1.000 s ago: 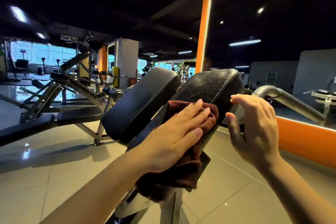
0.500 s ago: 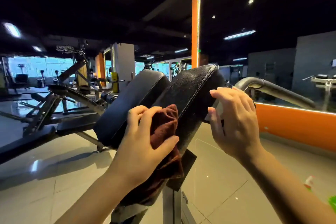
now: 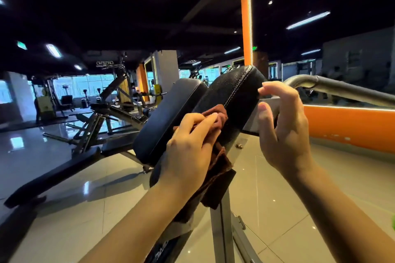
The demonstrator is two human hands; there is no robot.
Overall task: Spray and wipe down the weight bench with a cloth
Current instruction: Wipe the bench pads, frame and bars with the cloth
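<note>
Left hand [image 3: 188, 151] bunches the brown cloth [image 3: 215, 168], fingers curled, pressing it to the black bench pad [image 3: 233, 100]; loose end hangs below the wrist. Cloth likely soft, light; take it in a wad. Right hand [image 3: 284, 126] steadies the pad's far edge, fingers loosely bent.

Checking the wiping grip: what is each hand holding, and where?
The left hand grips the brown cloth at its bunched upper part against the pad. The right hand holds nothing.
</note>
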